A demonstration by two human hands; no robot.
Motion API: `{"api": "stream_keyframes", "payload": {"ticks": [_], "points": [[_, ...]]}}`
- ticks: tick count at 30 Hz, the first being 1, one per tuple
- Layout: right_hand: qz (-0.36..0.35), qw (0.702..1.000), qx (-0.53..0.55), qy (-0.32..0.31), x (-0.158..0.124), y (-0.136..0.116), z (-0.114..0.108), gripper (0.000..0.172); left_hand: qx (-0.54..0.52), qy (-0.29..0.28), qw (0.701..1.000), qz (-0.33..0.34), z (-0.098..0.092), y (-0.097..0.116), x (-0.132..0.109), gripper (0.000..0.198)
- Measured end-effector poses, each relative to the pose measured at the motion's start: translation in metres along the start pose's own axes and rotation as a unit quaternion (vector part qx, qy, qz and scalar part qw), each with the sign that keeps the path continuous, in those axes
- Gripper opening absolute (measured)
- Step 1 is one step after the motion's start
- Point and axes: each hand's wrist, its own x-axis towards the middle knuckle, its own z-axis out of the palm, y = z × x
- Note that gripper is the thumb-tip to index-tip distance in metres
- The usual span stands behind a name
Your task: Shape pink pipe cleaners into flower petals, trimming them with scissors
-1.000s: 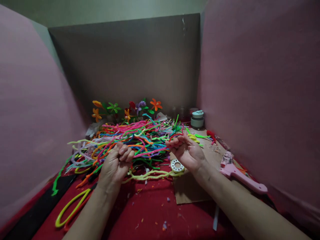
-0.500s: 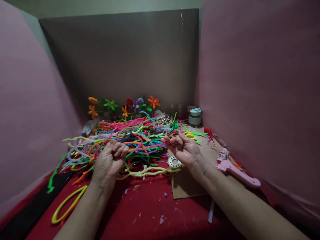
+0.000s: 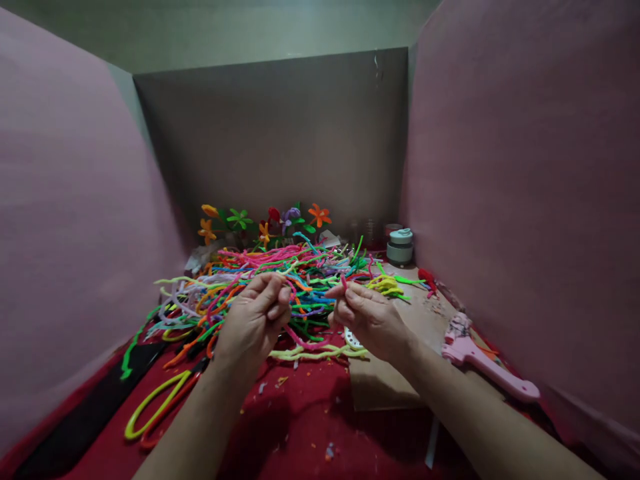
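My left hand [image 3: 255, 320] and my right hand [image 3: 367, 319] are held close together above the red cloth, each pinching one end of a pink pipe cleaner [image 3: 310, 343] that sags in a loop between them. Just behind the hands lies a big tangled heap of pipe cleaners [image 3: 280, 277] in many colours. A pale yellow pipe cleaner [image 3: 315, 353] lies on the cloth below my hands.
Finished pipe-cleaner flowers [image 3: 265, 223] stand at the back by a cardboard wall. A piece of cardboard [image 3: 385, 383] lies at right, with a white ring [image 3: 351, 340], a pink tool [image 3: 480, 363], a small jar [image 3: 400, 245]. A yellow loop [image 3: 157, 403] lies at left. Pink walls close both sides.
My hands have come closer together, so the pink pipe cleaner that stretched between them now hangs in a loop. The view has shifted slightly.
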Motion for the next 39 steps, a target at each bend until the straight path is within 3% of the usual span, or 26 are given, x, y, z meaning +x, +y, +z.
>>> {"api": "stream_keyframes", "payload": {"ticks": [3,7,10,19,24,28,31,35,39], "points": [[0.004,1.0,-0.016,0.014,-0.001,-0.002,-0.002,0.019,0.054,-0.044,0.998,-0.013,0.025,0.001,-0.003,0.003],[0.0,0.998,-0.056,0.018,-0.002,0.0,-0.003,0.019,0.143,-0.019,0.989,0.02,0.038,-0.005,0.002,0.006],[0.012,0.996,-0.087,0.02,-0.003,0.0,-0.001,0.019,0.158,-0.009,0.987,0.024,0.039,-0.016,0.008,0.008],[0.078,0.989,-0.126,-0.001,-0.005,-0.001,-0.001,0.023,0.125,-0.051,0.985,-0.106,0.037,-0.03,0.007,0.016],[0.055,0.989,-0.134,0.001,-0.003,0.003,-0.003,0.022,0.091,-0.052,0.989,-0.102,0.038,-0.027,0.007,0.016],[0.033,0.987,-0.151,0.051,-0.001,0.006,-0.002,0.021,0.093,0.008,0.995,-0.04,0.039,-0.022,0.011,0.016],[0.045,0.993,-0.096,0.046,-0.002,0.007,-0.001,0.023,0.093,0.041,0.995,-0.014,0.037,-0.019,0.015,0.017],[0.078,0.996,0.034,0.006,-0.004,0.01,-0.002,0.036,-0.024,0.05,0.998,-0.017,0.032,-0.014,0.022,0.018],[0.083,0.988,0.067,0.112,-0.001,0.016,-0.006,0.018,-0.101,0.052,0.994,0.0,0.025,-0.01,0.026,0.019]]}}
